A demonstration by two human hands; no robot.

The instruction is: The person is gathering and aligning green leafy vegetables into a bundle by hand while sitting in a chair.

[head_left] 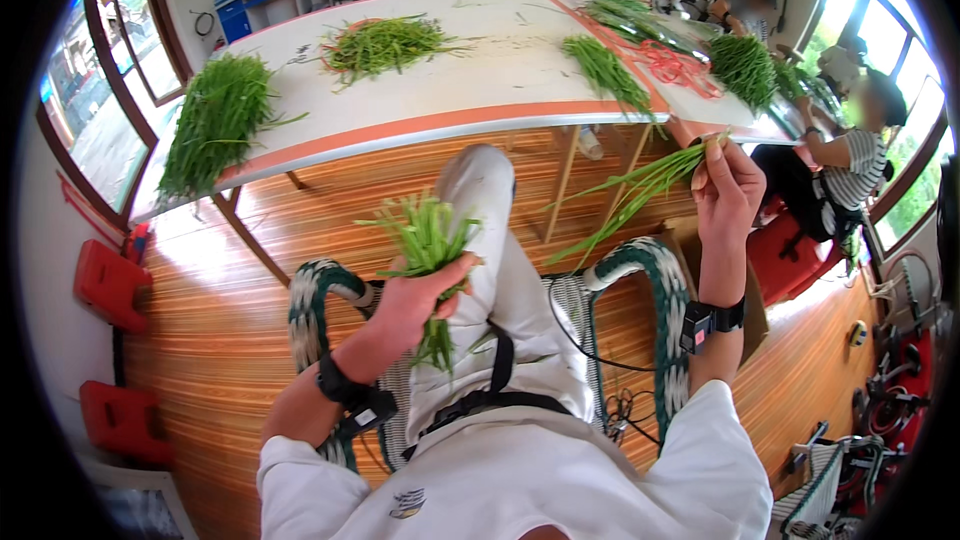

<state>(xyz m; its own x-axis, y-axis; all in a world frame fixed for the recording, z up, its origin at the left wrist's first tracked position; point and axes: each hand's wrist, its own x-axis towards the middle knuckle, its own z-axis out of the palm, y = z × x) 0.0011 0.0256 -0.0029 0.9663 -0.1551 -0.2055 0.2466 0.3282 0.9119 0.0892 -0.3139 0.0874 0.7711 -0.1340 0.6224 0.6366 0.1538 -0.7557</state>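
My left hand [415,298] is closed round a thick bunch of green stems [425,230] above my lap. Their cut ends stick up over the fist and a leafy part hangs below it. Out to the right, beyond the chair's armrest, my right hand [727,185] pinches a few long thin green stalks [640,190] at one end. Those stalks trail down and to the left, apart from the bunch. On the table just past this hand lies a small sheaf of greens [608,70].
The white table [450,95] bears a large pile of greens [220,120] at left and a looser heap [385,43] behind. Red ties [675,68] lie near a green bundle [743,70] at right. Other people sit around the far side. A woven armrest [650,275] flanks a cardboard box [760,325].
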